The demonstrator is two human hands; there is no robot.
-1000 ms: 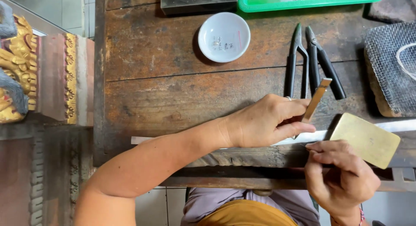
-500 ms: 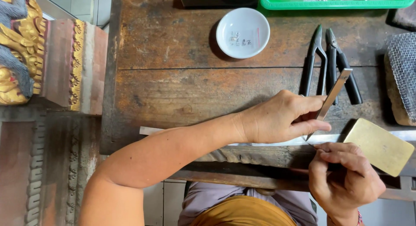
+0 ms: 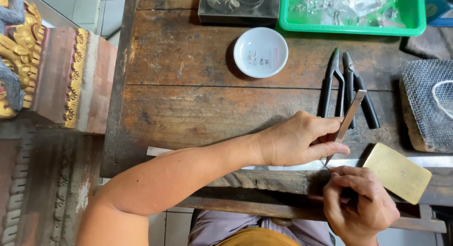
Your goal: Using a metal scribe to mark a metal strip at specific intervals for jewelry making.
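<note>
Worn wooden bench (image 3: 188, 109), left hand (image 3: 302, 140) grip closed around tweezers (image 3: 347, 121), right hand (image 3: 361, 203) pinched shut beside brass plate (image 3: 396, 173).

Left hand (image 3: 299, 142) grips tweezers (image 3: 343, 126); right hand (image 3: 361, 206) pinches beneath their tip

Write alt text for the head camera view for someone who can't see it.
Left hand holds metal tweezers tip-down beside the right hand at a worn wooden workbench. Behind lie black pliers, a white dish, a green tray and a brass plate.
</note>
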